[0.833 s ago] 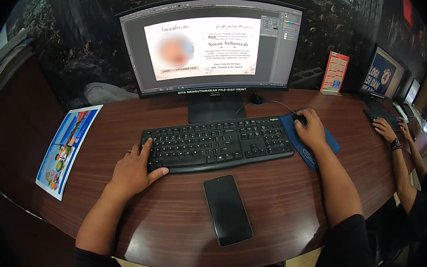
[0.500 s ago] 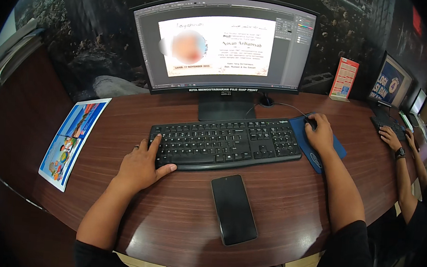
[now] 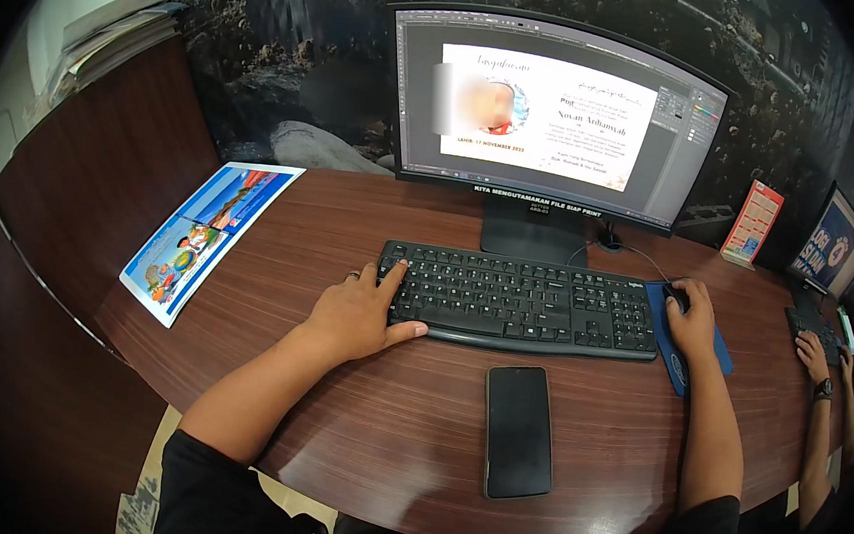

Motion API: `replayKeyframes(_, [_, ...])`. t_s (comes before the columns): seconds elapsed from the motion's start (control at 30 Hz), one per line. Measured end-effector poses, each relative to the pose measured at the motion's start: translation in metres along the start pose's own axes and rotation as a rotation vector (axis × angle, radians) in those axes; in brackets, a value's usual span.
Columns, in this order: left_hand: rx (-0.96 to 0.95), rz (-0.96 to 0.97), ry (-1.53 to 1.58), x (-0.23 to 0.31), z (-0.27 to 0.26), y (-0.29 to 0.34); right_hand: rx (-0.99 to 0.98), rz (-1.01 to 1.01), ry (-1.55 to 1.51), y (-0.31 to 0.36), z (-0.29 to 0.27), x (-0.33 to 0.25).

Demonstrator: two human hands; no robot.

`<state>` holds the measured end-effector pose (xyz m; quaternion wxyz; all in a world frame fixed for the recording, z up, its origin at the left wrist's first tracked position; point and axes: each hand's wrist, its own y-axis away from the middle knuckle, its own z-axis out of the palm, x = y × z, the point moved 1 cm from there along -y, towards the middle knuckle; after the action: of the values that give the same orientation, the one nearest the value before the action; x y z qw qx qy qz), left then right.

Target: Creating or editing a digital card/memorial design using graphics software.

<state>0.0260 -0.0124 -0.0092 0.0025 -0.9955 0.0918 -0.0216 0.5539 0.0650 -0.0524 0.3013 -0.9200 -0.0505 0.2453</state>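
Observation:
My left hand (image 3: 351, 313) rests at the left end of a black keyboard (image 3: 519, 304), fingertips on its left keys, fingers apart and thumb along the near edge. A ring shows on one finger. To the keyboard's right, my right hand (image 3: 695, 323) is curled over a dark computer mouse (image 3: 679, 299), mostly covered by the fingers. Under it lies a blue mouse pad (image 3: 678, 369). Behind the keyboard, a curved monitor (image 3: 595, 168) displays a white card design with a round photo and lettering in an editing program. A dark-screened smartphone (image 3: 519, 433) lies between my forearms.
A colourful printed sheet (image 3: 211, 235) lies on the brown wooden desk (image 3: 334, 430) at left. Stacked papers (image 3: 114, 32) sit beyond the side panel. Right of the monitor stand a red desk calendar (image 3: 752, 224) and a second monitor (image 3: 832, 242), where another person's hands (image 3: 817, 356) work a keyboard.
My view has swung left, so the desk and monitor appear farther right. Both hands keep about the same places on the keyboard and mouse.

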Motion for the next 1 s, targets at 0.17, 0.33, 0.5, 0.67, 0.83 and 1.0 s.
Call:
replayKeyframes(0.17, [0.015,0.018,0.015,0.002,-0.001,-0.001,0.012,-0.026,0.004,0.001,-0.002,0.005])
replayKeyframes(0.33, [-0.005,-0.010,0.005,0.002,-0.004,0.001,0.052,0.073,0.080,0.000,0.000,-0.001])
replayKeyframes(0.5, [-0.006,0.032,0.070,-0.010,-0.008,0.000,0.074,0.096,0.099,0.002,0.000,0.007])
replayKeyframes(0.67, [-0.002,0.090,0.200,-0.035,-0.011,0.000,0.026,0.119,0.080,0.002,-0.003,-0.002])
replayKeyframes(0.83, [0.015,0.089,0.179,-0.035,-0.010,0.001,0.028,0.081,0.054,0.001,-0.003,-0.001])
replayKeyframes(1.0, [-0.019,0.068,0.165,-0.027,-0.016,0.002,0.017,0.074,0.036,0.001,-0.001,0.000])
